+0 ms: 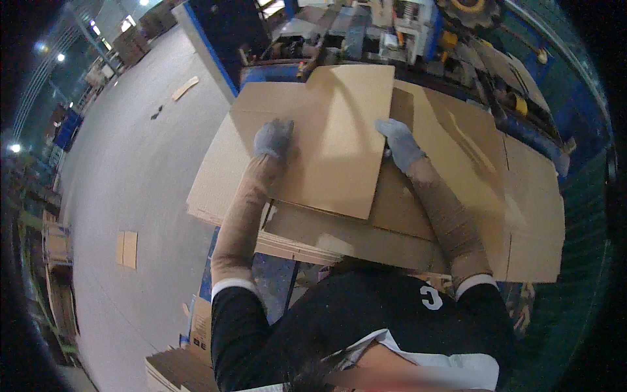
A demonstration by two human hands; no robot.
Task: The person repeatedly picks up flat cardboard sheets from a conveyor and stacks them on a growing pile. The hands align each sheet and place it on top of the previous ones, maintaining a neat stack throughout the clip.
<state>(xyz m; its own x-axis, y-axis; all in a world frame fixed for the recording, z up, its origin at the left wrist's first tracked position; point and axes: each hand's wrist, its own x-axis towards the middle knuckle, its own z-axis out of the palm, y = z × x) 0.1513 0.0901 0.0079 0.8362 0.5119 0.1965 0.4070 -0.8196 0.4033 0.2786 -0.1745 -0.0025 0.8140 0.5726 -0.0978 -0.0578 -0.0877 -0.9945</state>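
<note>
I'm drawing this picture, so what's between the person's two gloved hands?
In the head view, a flat brown cardboard sheet lies between the left hand and the right hand.

Matt cloth gloves (277, 135) cover the left hand (273, 139) and right hand (401, 142). Between them, the panel (339, 150) is smooth, dull cardboard; the sheets (535, 209) beneath it and right of the right hand are cardboard too, scored with creases. Beyond the hands, the machine (354, 38) is bare and painted metal. Left of the left hand, the floor (163, 176) looks smooth and dull. Behind both hands, the shirt (366, 300) is matt cloth.
</note>
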